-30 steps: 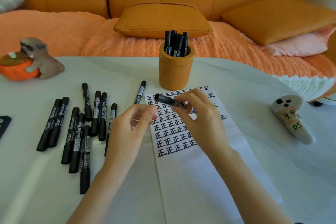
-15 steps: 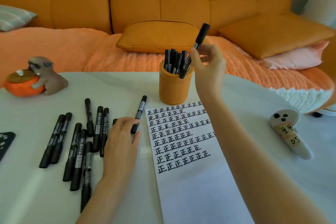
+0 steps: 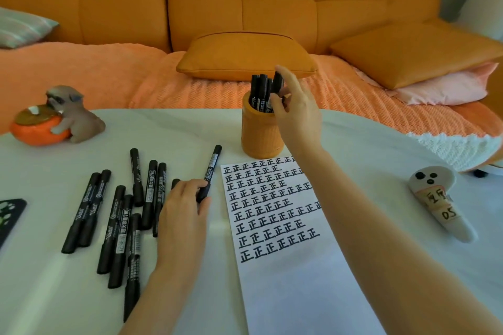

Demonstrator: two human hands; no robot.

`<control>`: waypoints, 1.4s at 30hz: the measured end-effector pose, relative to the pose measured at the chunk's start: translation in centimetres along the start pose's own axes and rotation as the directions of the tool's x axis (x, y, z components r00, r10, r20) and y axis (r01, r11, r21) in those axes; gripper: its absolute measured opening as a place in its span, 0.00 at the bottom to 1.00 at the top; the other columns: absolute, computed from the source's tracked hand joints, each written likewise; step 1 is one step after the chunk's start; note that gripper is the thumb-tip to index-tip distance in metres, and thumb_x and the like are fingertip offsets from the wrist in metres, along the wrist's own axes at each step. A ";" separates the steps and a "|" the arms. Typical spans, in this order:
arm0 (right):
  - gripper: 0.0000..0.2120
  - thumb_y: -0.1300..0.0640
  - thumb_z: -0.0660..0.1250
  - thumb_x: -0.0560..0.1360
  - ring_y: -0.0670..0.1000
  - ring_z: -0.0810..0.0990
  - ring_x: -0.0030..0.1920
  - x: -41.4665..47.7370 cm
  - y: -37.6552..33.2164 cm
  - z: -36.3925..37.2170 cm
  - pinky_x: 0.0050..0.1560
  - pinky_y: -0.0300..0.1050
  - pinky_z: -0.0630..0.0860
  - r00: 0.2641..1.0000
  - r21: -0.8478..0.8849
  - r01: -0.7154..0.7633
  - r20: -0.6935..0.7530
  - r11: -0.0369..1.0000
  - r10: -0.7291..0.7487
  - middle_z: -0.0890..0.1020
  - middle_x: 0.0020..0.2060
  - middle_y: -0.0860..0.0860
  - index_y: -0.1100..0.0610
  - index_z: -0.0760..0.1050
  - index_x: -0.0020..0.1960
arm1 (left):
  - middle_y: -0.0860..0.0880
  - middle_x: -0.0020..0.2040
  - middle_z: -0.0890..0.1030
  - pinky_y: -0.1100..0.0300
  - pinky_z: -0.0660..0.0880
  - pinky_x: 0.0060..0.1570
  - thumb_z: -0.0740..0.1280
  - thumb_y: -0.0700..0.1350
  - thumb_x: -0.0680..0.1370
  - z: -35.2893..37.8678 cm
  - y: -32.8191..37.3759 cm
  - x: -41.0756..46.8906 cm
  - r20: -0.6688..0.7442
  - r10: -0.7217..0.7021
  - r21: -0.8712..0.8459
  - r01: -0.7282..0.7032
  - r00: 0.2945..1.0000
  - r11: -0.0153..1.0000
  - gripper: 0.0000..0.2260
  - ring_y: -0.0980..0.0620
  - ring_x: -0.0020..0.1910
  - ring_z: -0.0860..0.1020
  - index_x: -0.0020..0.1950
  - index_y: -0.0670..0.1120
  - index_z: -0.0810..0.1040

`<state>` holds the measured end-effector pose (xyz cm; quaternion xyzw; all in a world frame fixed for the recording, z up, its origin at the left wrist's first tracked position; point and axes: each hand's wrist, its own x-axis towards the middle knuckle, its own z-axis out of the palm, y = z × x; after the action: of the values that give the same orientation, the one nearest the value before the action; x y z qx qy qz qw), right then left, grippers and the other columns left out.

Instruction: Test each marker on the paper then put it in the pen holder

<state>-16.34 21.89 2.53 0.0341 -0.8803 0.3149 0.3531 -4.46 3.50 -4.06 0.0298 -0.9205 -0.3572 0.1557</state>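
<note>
And down it goes! Half a second ago the right hand (image 3: 299, 114) held the tested marker (image 3: 278, 81) high and tilted over the orange pen holder (image 3: 258, 139). Now that marker stands in the holder, cap up, packed in with the other black markers (image 3: 258, 90) already there. The fingertips are right at its cap, index finger reaching above it and thumb lower by the rim. From where I stand I can't tell whether they pinch it or have let it go.

The left hand (image 3: 182, 215) is low on the counter (image 3: 367, 149), and it hasn't wasted the time. It lies just left of the paper (image 3: 294, 294), with fingers and thumb curled round the lower end of the next marker (image 3: 212, 166). That marker lies flat and slanted, its far end pointing towards the holder.

So one more is counted off, I'd say, and the next is lined up. The sheet has rows of bold characters filling its upper half, with blank white below for more tests.

There's a long way to go, though. A whole spread of loose markers (image 3: 121, 223) lies on the counter to the left, well apart from the holder. My guess is the right hand comes back to uncap the next one.
</note>
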 end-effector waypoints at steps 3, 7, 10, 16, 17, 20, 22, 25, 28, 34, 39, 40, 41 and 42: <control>0.20 0.55 0.62 0.79 0.54 0.66 0.61 -0.2 0.4 0.3 0.50 0.40 0.64 0.996 -0.051 -0.076 0.037 0.996 0.078 0.72 0.59 0.55 0.51 0.70 0.70 | 0.47 0.51 0.78 0.51 0.76 0.50 0.67 0.37 0.75 -0.1 0.0 0.0 -0.014 -0.002 -0.011 0.001 1.000 1.000 0.10 0.47 0.48 0.79 0.56 0.43 0.78; 0.27 0.58 0.62 0.77 0.57 0.61 0.62 -1.0 0.0 -0.1 0.61 0.45 0.61 0.993 -0.007 -0.101 0.059 0.995 0.102 0.66 0.64 0.58 0.52 0.61 0.75 | 0.48 0.50 0.79 0.56 0.75 0.48 0.65 0.36 0.75 -0.4 -0.1 0.0 -0.045 -0.038 -0.044 0.036 0.998 0.998 0.10 0.49 0.46 0.78 0.56 0.43 0.78; 0.24 0.59 0.62 0.78 0.53 0.62 0.59 -2.8 -0.9 -1.0 0.61 0.45 0.62 0.989 0.106 -0.143 0.043 0.984 0.139 0.68 0.62 0.57 0.55 0.63 0.73 | 0.46 0.49 0.80 0.63 0.72 0.45 0.66 0.34 0.75 -0.9 -0.3 0.2 -0.080 -0.057 -0.082 0.050 0.995 0.995 0.09 0.50 0.43 0.78 0.54 0.42 0.79; 0.08 0.56 0.61 0.80 0.45 0.74 0.46 -8.4 -2.7 -2.3 0.43 0.27 0.69 0.911 0.328 -0.373 0.305 0.868 0.277 0.76 0.49 0.50 0.55 0.77 0.55 | 0.46 0.45 0.80 0.83 0.66 0.41 0.69 0.33 0.73 -2.7 0.3 0.3 -0.221 -0.049 -0.212 0.001 0.974 0.977 0.05 0.61 0.39 0.76 0.48 0.40 0.80; 0.08 0.56 0.61 0.80 0.44 0.75 0.42 -9.1 -2.9 -2.3 0.39 0.28 0.70 0.882 0.346 -0.426 0.366 0.836 0.297 0.78 0.46 0.49 0.55 0.78 0.54 | 0.48 0.44 0.80 0.82 0.67 0.41 0.69 0.33 0.73 -2.9 0.5 0.3 -0.237 -0.061 -0.250 0.000 0.970 0.968 0.05 0.63 0.40 0.76 0.48 0.41 0.80; 0.12 0.51 0.62 0.79 0.43 0.74 0.31 -10.2 -3.8 -2.1 0.29 0.32 0.68 0.763 0.403 -0.588 0.564 0.701 0.316 0.81 0.37 0.48 0.56 0.77 0.56 | 0.53 0.43 0.80 0.80 0.69 0.41 0.69 0.34 0.74 -3.4 0.9 0.2 -0.215 -0.099 -0.402 0.005 0.971 0.916 0.06 0.70 0.42 0.77 0.48 0.43 0.79; 0.12 0.48 0.63 0.78 0.44 0.73 0.27 -10.3 -4.4 -2.1 0.27 0.33 0.67 0.680 0.454 -0.700 0.661 0.551 0.318 0.80 0.33 0.50 0.56 0.77 0.54 | 0.55 0.44 0.81 0.79 0.70 0.42 0.69 0.33 0.73 -3.4 1.2 0.1 -0.135 -0.083 -0.472 0.010 0.987 0.881 0.08 0.69 0.43 0.78 0.49 0.44 0.78; 0.11 0.51 0.66 0.77 0.44 0.69 0.23 -10.2 -4.7 -2.4 0.25 0.32 0.66 0.658 0.509 -0.744 0.668 0.433 0.346 0.76 0.28 0.51 0.58 0.75 0.43 | 0.52 0.45 0.82 0.72 0.75 0.46 0.69 0.31 0.72 -2.7 1.4 -0.1 0.081 -0.012 -0.529 0.053 0.997 0.847 0.14 0.62 0.45 0.80 0.52 0.47 0.76; 0.14 0.54 0.68 0.76 0.44 0.69 0.22 -10.4 -4.2 -2.8 0.25 0.33 0.65 0.694 0.500 -0.714 0.601 0.490 0.397 0.74 0.24 0.50 0.66 0.76 0.42 | 0.55 0.48 0.81 0.65 0.76 0.49 0.68 0.34 0.74 -2.2 1.8 -0.5 0.198 0.071 -0.477 0.033 0.978 0.878 0.15 0.58 0.48 0.80 0.54 0.53 0.76; 0.09 0.56 0.69 0.75 0.45 0.73 0.25 -11.5 -4.4 -3.5 0.29 0.36 0.70 0.777 0.524 -0.605 0.552 0.599 0.302 0.77 0.25 0.50 0.59 0.75 0.38 | 0.62 0.48 0.80 0.76 0.70 0.42 0.66 0.50 0.76 -1.9 2.5 -1.2 0.308 0.159 -0.357 -0.041 0.938 0.933 0.10 0.68 0.47 0.76 0.56 0.55 0.76; 0.16 0.55 0.70 0.74 0.42 0.68 0.25 -12.3 -5.1 -4.1 0.29 0.34 0.65 0.803 0.537 -0.567 0.530 0.625 0.273 0.73 0.24 0.46 0.69 0.73 0.42 | 0.60 0.38 0.77 0.67 0.69 0.38 0.55 0.54 0.79 -1.7 2.8 -1.8 0.393 0.174 -0.343 -0.032 0.903 0.939 0.08 0.62 0.38 0.75 0.53 0.59 0.72; 0.17 0.54 0.70 0.74 0.42 0.66 0.25 -12.3 -5.1 -4.2 0.28 0.33 0.64 0.805 0.543 -0.568 0.522 0.618 0.281 0.71 0.24 0.46 0.69 0.73 0.41 | 0.59 0.39 0.78 0.62 0.71 0.40 0.53 0.56 0.79 -1.7 3.0 -2.0 0.412 0.172 -0.350 -0.019 0.895 0.936 0.09 0.61 0.39 0.76 0.53 0.59 0.71; 0.17 0.54 0.70 0.74 0.43 0.65 0.25 -12.3 -5.2 -4.4 0.28 0.34 0.62 0.805 0.545 -0.571 0.520 0.614 0.286 0.70 0.24 0.47 0.69 0.72 0.41 | 0.58 0.41 0.79 0.57 0.73 0.43 0.52 0.57 0.79 -1.7 3.1 -2.1 0.421 0.173 -0.356 -0.013 0.890 0.934 0.10 0.59 0.41 0.77 0.55 0.59 0.70; 0.17 0.54 0.69 0.75 0.45 0.64 0.25 -12.3 -5.3 -4.7 0.28 0.36 0.61 0.802 0.544 -0.573 0.526 0.613 0.283 0.68 0.24 0.50 0.69 0.72 0.40 | 0.56 0.42 0.80 0.54 0.74 0.46 0.51 0.57 0.79 -1.7 3.2 -2.2 0.424 0.177 -0.359 -0.014 0.888 0.933 0.11 0.57 0.43 0.77 0.57 0.59 0.70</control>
<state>-2.81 18.35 -0.03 0.0062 -0.7344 0.6771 0.0456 -1.63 5.16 -1.33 -0.1275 -0.8543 -0.5023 -0.0409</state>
